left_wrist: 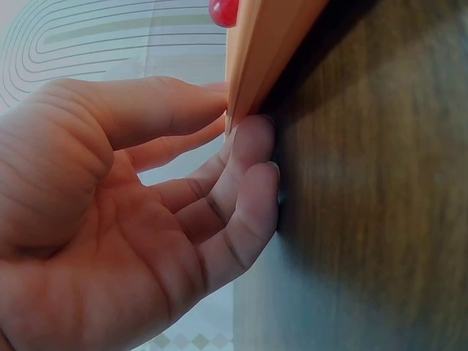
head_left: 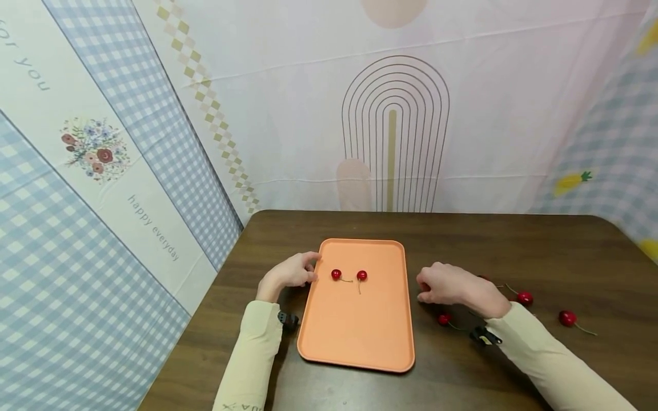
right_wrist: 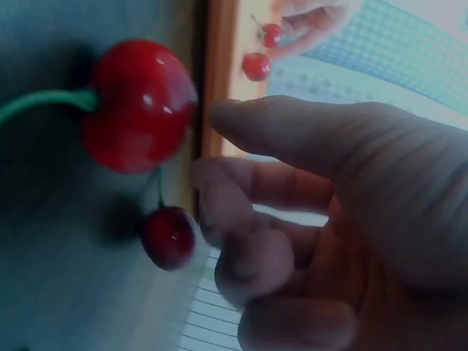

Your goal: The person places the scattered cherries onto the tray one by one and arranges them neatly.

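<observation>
An orange tray point(head_left: 360, 331) lies on the table with two red cherries on it, a left cherry point(head_left: 336, 274) and a right cherry point(head_left: 362, 275), both stemmed. My left hand point(head_left: 292, 271) grips the tray's left rim, thumb on top and fingertips at its outer side, as the left wrist view shows. Right of the tray, my right hand point(head_left: 444, 283) hovers low over the table, fingers bent, thumb apart from the index finger, nothing seen between them. A near cherry point(right_wrist: 139, 106) with a green stem and a darker cherry point(right_wrist: 168, 238) lie beside its fingertips.
More cherries lie on the dark wooden table point(head_left: 514, 245) around the right forearm: one below the hand point(head_left: 444, 319), one beyond the wrist point(head_left: 524, 298), another farther right point(head_left: 568, 318). Patterned cloth point(head_left: 298, 114) hangs behind the table and on both sides.
</observation>
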A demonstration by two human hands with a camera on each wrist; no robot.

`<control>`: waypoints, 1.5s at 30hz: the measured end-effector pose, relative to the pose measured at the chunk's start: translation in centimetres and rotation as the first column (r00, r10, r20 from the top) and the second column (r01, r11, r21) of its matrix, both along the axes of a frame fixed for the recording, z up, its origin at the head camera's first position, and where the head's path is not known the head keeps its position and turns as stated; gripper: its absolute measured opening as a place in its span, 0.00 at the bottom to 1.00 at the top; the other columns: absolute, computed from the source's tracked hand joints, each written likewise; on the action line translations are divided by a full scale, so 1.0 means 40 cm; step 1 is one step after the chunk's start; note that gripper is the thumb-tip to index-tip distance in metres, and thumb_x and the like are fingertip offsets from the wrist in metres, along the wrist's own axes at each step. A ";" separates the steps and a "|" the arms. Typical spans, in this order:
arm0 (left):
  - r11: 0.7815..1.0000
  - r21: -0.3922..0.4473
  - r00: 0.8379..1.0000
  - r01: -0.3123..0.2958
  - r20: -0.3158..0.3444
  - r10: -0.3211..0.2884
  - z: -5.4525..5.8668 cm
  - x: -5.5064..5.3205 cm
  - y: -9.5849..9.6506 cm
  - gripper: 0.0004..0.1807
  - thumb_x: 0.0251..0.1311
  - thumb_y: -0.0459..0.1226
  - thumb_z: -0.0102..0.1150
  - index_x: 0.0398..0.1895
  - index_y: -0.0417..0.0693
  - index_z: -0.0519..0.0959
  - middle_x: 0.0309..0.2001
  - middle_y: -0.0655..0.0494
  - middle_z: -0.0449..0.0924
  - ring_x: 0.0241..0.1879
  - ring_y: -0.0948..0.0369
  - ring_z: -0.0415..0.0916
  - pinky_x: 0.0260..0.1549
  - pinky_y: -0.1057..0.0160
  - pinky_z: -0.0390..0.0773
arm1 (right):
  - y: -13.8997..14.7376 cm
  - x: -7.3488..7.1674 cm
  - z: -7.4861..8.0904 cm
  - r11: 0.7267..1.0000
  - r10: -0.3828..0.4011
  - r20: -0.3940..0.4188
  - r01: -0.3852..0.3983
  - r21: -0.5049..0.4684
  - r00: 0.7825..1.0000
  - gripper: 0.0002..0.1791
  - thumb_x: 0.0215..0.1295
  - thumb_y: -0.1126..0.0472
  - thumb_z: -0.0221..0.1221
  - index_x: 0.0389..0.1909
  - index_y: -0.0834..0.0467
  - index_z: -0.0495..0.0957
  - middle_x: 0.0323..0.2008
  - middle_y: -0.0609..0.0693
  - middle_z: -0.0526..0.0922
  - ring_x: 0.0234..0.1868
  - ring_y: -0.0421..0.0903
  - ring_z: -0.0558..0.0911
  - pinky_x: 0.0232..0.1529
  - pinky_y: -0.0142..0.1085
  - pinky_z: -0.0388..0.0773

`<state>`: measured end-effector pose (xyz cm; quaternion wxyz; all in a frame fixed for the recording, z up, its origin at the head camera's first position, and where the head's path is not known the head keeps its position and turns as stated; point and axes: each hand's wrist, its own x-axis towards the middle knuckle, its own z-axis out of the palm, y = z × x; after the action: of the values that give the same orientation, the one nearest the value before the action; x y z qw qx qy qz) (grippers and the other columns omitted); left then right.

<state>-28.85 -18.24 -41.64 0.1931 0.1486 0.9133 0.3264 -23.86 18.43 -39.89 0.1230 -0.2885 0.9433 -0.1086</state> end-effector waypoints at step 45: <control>1.000 0.002 1.000 0.008 -0.019 -0.008 -0.004 -0.002 0.003 0.31 0.64 0.30 0.56 0.72 0.44 0.65 0.36 0.49 0.80 0.25 0.61 0.73 0.25 0.66 0.73 | 0.055 -0.007 -0.015 0.998 -0.069 0.007 0.069 0.017 0.998 0.12 0.56 0.67 0.59 0.17 0.52 0.71 0.16 0.45 0.69 0.17 0.40 0.67 0.19 0.32 0.64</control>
<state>-28.92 -18.13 -41.81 0.1856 0.1556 0.9141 0.3254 -24.12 20.64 -40.49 0.1252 -0.2545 0.9531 -0.1059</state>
